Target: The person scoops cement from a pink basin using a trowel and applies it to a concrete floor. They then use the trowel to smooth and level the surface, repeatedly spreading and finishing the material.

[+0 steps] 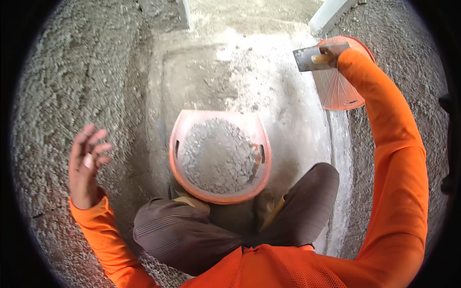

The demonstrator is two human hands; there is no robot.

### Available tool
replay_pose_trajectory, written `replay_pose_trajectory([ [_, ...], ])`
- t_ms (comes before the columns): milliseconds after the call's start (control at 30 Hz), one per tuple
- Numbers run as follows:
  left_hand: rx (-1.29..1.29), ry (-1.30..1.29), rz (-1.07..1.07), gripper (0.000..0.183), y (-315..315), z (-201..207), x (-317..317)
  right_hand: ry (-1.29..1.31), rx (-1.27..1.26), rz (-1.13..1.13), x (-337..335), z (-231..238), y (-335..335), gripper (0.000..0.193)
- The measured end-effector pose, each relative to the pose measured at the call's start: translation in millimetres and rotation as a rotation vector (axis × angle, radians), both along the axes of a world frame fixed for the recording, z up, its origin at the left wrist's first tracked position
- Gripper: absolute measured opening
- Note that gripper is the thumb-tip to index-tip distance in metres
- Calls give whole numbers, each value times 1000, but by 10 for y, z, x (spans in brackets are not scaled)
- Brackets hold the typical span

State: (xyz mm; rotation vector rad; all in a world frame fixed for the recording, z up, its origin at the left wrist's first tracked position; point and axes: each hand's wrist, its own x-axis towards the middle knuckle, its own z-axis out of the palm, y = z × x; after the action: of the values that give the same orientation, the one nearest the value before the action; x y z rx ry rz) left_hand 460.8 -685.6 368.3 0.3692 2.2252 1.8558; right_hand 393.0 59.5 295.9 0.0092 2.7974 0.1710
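Observation:
In my right hand (pixel 331 55) is a plastering trowel (pixel 304 59) with a flat grey metal blade and a wooden handle. It is held out at the upper right, in front of an orange plastic pan (pixel 338 91) that leans by the wall. My left hand (pixel 86 163) is raised at the left with nothing in it, its fingers apart and slightly curled. Between my bent knees sits a second orange pan (pixel 180 127), with a slot in each side. A heap of crumbly grey mortar (pixel 216 158) lies inside it.
Rough grey plastered surfaces rise at the left (pixel 91 77) and right (pixel 403 62). The floor (pixel 283 110) is dusty, with white powder spread over it. Two pale posts stand at the far end, one at the left (pixel 184 12) and one at the right (pixel 331 17).

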Motion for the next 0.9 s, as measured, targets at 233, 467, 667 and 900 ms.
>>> replay_pose_trajectory([
  [233,97,-61,-147,65,-70,-62,31,191,104,-191,-598,558,-294,42],
  [467,127,-52,-159,63,63,-239,-37,-54,104,-400,436,-578,108,42],
  [667,-734,508,-56,50,89,691,434,-168,-271,-619,2176,-2411,571,46],
  [900,-1100,1323,265,40,-438,1724,1203,-222,-212,-641,1769,-2746,917,50],
])
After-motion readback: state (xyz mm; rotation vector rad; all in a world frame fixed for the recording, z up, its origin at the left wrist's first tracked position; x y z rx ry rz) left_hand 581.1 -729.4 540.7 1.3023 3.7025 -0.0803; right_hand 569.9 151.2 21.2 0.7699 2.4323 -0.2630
